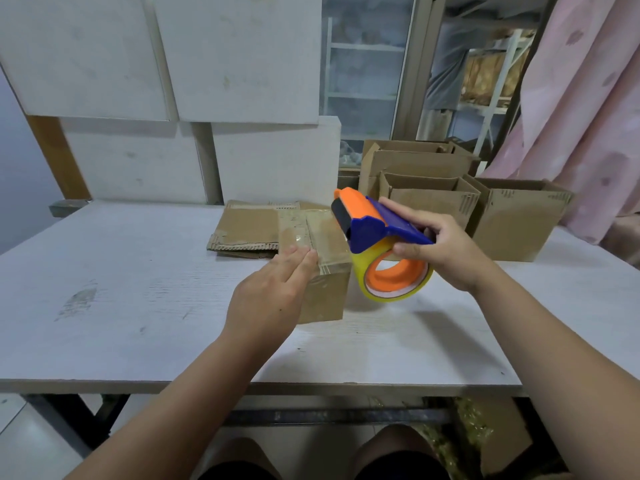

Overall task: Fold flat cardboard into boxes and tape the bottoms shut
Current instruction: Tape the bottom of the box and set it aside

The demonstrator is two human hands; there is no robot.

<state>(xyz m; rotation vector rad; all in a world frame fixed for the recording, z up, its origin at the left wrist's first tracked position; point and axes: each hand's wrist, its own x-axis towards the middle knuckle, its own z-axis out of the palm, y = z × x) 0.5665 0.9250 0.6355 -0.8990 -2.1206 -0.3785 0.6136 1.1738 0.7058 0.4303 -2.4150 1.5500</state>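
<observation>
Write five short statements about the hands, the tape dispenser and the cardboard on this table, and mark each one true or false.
1. The right hand grips the tape dispenser. True.
2. The left hand presses straight fingers on the small box. True.
3. The flat cardboard lies nearer the person than the small box. False: it lies behind the box, farther away.
4. The open boxes stand on the person's left. False: they stand at the far right of the table.
5. The small box has a bare top. False: clear tape runs across it.
</observation>
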